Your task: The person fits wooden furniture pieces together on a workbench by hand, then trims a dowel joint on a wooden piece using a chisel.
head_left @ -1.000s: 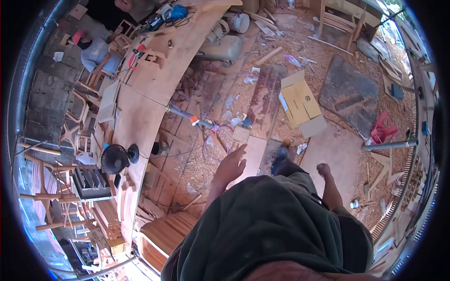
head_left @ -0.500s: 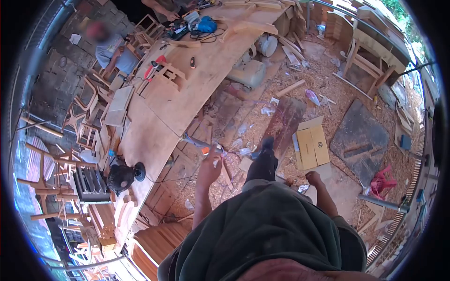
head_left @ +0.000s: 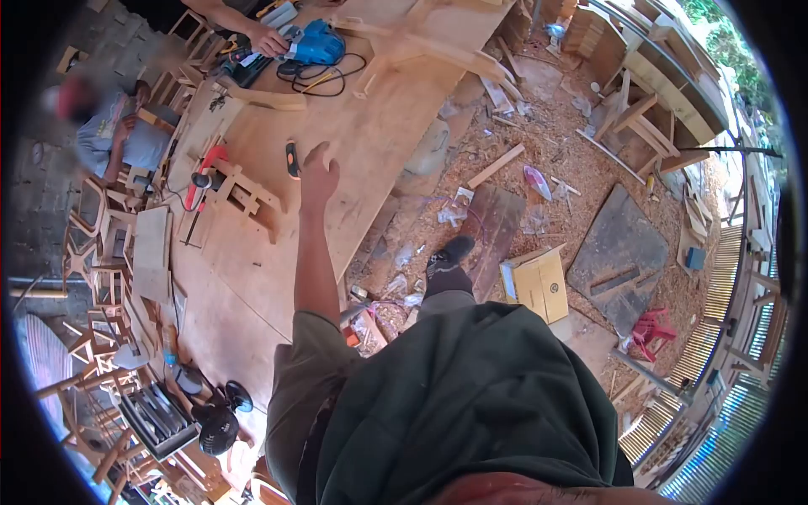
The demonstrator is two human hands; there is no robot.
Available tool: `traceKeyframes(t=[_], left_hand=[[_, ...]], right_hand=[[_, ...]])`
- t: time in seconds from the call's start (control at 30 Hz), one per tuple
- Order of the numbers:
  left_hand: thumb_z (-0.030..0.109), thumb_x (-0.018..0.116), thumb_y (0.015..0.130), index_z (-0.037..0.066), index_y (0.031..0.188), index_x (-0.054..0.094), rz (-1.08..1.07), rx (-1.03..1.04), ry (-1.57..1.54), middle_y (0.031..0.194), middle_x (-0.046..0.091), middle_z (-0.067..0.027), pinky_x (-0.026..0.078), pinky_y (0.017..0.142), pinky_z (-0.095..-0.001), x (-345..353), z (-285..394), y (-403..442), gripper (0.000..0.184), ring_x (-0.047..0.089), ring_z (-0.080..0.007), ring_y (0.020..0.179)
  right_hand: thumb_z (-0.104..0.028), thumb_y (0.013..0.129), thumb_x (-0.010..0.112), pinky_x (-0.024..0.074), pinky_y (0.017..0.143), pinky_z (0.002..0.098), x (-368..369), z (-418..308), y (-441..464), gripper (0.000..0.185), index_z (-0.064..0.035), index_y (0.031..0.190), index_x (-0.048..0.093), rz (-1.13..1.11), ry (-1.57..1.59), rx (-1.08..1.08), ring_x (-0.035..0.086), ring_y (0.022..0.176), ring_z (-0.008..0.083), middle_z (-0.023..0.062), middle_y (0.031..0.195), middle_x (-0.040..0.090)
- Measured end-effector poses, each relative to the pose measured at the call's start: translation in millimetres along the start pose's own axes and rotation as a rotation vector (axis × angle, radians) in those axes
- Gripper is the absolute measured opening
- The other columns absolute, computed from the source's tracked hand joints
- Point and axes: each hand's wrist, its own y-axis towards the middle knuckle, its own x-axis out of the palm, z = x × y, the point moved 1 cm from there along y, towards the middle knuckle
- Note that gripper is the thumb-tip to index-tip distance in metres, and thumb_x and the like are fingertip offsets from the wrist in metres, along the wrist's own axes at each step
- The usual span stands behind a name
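Observation:
My left hand [head_left: 319, 174] reaches over the plywood table [head_left: 252, 303], fingers apart and holding nothing. Just left of it lies a small black and orange tool [head_left: 292, 160], with a small gap between them. Farther left, a wooden joint piece [head_left: 246, 198] rests beside a red clamp [head_left: 210, 172]. A blue power tool [head_left: 318, 42] with a black cable sits at the table's far end, where a co-worker's hand [head_left: 268, 39] touches the gear beside it. My right hand is out of view.
Another person in a grey shirt [head_left: 126, 139] is beyond the table's left side. On the floor are a cardboard box [head_left: 539, 282], a dark board [head_left: 619, 252], a red plastic stool [head_left: 651, 334] and wood scraps among shavings. A black fan [head_left: 220, 425] stands lower left.
My left hand has moved from above the floor to over the table, near the small tool. My right hand has left the view. The table looks closer, and my foot has stepped forward.

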Motion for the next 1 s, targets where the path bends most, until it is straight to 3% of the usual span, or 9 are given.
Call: traceKeyframes(t=[0.1,0.23,0.37,0.5,0.63,0.8,1.0], left_hand=[[0.009,0.063,0.087,0.000,0.122,0.063,-0.063,-0.033,0.130,0.124,0.065,-0.0219,0.049,0.103,-0.0463,15.8,-17.9,79.9,0.036,0.061,-0.0389,0.117],[0.014,0.061,0.088,0.002,0.120,0.065,-0.025,-0.069,0.127,0.122,0.065,-0.0205,0.050,0.100,-0.0468,77.4,-102.6,160.5,0.034,0.062,-0.0384,0.116],[0.015,0.060,0.087,0.002,0.120,0.066,-0.093,-0.213,0.249,0.123,0.065,-0.0203,0.051,0.099,-0.0477,99.7,-127.6,205.8,0.036,0.061,-0.0370,0.117],[0.014,0.059,0.086,0.002,0.120,0.066,-0.183,-0.317,0.244,0.126,0.064,-0.0197,0.051,0.099,-0.0474,121.6,-132.8,209.8,0.036,0.060,-0.0368,0.118],[0.014,0.060,0.086,0.002,0.120,0.065,-0.083,-0.176,0.213,0.129,0.063,-0.0184,0.049,0.103,-0.0478,159.7,-150.0,184.4,0.036,0.058,-0.0385,0.121],[0.016,0.060,0.089,0.001,0.123,0.063,-0.052,-0.179,0.197,0.134,0.059,-0.0180,0.044,0.110,-0.0483,173.4,-147.6,165.8,0.037,0.053,-0.0394,0.125],[0.017,0.054,0.095,-0.002,0.135,0.054,0.042,-0.154,0.186,0.149,0.046,-0.0210,0.034,0.119,-0.0479,192.1,-135.2,138.5,0.044,0.039,-0.0379,0.142]], right_hand=[[-0.019,0.089,0.062,0.0551,0.074,0.0339,-14.0,-101.8,6.0,0.027,0.0038,0.100,0.072,0.074,0.067,-0.115,0.071,0.086,0.0228,0.0152,0.088,0.073],[-0.015,0.089,0.062,0.0544,0.076,0.0329,-20.5,-238.6,24.1,0.027,0.0039,0.106,0.072,0.079,0.122,-0.194,0.071,0.086,0.0223,0.0133,0.092,0.075],[-0.016,0.088,0.062,0.0546,0.080,0.0329,-10.0,-305.6,29.6,0.031,0.0030,0.110,0.073,0.105,0.116,-0.295,0.071,0.089,0.0225,0.0154,0.098,0.076],[-0.015,0.088,0.062,0.0555,0.082,0.0338,-1.2,-303.5,34.8,0.031,0.0031,0.111,0.073,0.091,0.074,-0.247,0.072,0.090,0.0224,0.0159,0.097,0.076],[-0.011,0.086,0.064,0.0567,0.072,0.0321,6.1,-258.3,6.6,0.028,0.0030,0.108,0.074,0.071,0.094,-0.219,0.072,0.079,0.0199,0.0147,0.092,0.076],[-0.011,0.087,0.064,0.0558,0.070,0.0319,19.4,-238.8,-24.3,0.026,0.0023,0.107,0.074,0.039,0.106,-0.072,0.071,0.077,0.0194,0.0137,0.090,0.075],[-0.012,0.088,0.064,0.0547,0.066,0.0317,19.7,-249.8,-19.3,0.024,0.0015,0.105,0.074,0.032,0.139,-0.036,0.070,0.074,0.0187,0.0125,0.087,0.074]])
